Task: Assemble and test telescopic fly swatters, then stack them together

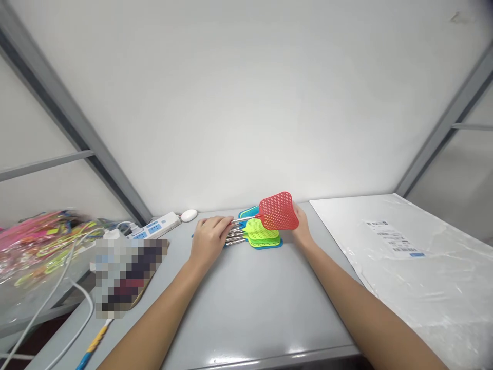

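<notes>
A red fly swatter with a perforated head and a metal shaft is raised over a pile of others. My left hand is closed around its shaft, above the handle end of the pile. At the far edge of the red head, my right hand grips it, the fingers mostly hidden behind the mesh. Beneath lie yellow-green fly swatters and blue fly swatters, heads to the right and metal shafts side by side. My left hand covers their handles.
A power strip and a white rounded object sit at the back left. Nearer is a pixelated flat item with a cable. Colourful plastic-wrapped goods fill the far left. A white wrapped package covers the right side.
</notes>
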Available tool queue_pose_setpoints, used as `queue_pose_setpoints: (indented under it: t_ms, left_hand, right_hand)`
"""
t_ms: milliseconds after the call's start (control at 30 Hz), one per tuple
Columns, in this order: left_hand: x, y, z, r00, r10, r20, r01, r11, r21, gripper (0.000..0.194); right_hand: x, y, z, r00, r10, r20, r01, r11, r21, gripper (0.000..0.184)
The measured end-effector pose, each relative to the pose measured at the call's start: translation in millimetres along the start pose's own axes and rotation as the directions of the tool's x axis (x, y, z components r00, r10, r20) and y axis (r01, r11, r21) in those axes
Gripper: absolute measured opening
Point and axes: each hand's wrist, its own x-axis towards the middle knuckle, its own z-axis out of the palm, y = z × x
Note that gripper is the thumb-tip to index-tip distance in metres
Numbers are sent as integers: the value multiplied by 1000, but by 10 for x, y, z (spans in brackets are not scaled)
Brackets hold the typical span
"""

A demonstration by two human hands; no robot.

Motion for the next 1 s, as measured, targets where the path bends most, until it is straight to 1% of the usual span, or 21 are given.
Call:
queue_pose_setpoints:
  t_ms: [67, 133, 167, 200, 267, 333, 367, 467, 567, 667, 733, 800, 867, 900, 1000]
  left_hand:
    - [-7, 35, 19, 999, 49, 5, -49, 999, 0, 31]
    - [-8, 35, 34, 995, 100, 3, -100, 995, 23, 32]
    - [-7, 23, 43, 992, 123, 2, -123, 992, 38, 32]
    - [-7, 6, 54, 990, 141, 1, -141, 989, 51, 32]
    - [-8, -31, 79, 988, 153, 1, -153, 987, 52, 31]
    - [-11, -61, 103, 988, 155, 12, -156, 987, 39, 31]
    - [-13, -72, 111, 988, 156, 19, -157, 987, 34, 31]
    - [-17, -102, 110, 983, 177, 41, -179, 983, 37, 31]
    - [-17, -110, 83, 977, 206, 56, -207, 978, 25, 30]
    - [-27, -38, 64, 969, 228, 95, -227, 974, -12, 30]
    - [-54, 81, 64, 950, 265, 163, -256, 964, -73, 31]
    - [-102, 252, 65, 917, 306, 258, -269, 948, -169, 31]
    - [-161, 451, 52, 885, 308, 350, -214, 935, -281, 31]
    - [-190, 549, 38, 873, 294, 390, -157, 926, -344, 31]
    - [-245, 790, -31, 830, 228, 509, 85, 850, -519, 32]
  right_hand:
    - [58, -38, -78, 999, 33, 12, -35, 985, 167, 70]
    - [98, -76, -180, 996, 53, 67, -70, 953, 295, 82]
    - [103, -99, -232, 993, 53, 106, -86, 936, 342, 84]
    - [95, -125, -279, 988, 48, 149, -101, 920, 377, 83]
    - [45, -183, -344, 968, 28, 248, -133, 898, 418, 73]
    - [-32, -237, -364, 935, 9, 355, -170, 890, 423, 58]
    - [-71, -257, -361, 915, 5, 404, -188, 891, 414, 54]
    - [-152, -284, -329, 868, 9, 497, -222, 902, 371, 50]
    - [-162, -282, -328, 855, 13, 519, -218, 916, 337, 48]
    - [-134, -285, -413, 854, 28, 519, -212, 930, 299, 44]
    - [-116, -295, -523, 854, 59, 517, -220, 942, 255, 43]
    - [-110, -310, -659, 853, 97, 513, -230, 952, 203, 41]
    - [-118, -336, -791, 854, 126, 506, -232, 961, 153, 41]
    - [-127, -354, -844, 853, 135, 504, -231, 964, 132, 41]
    - [-167, -422, -906, 840, 148, 521, -223, 971, 84, 41]
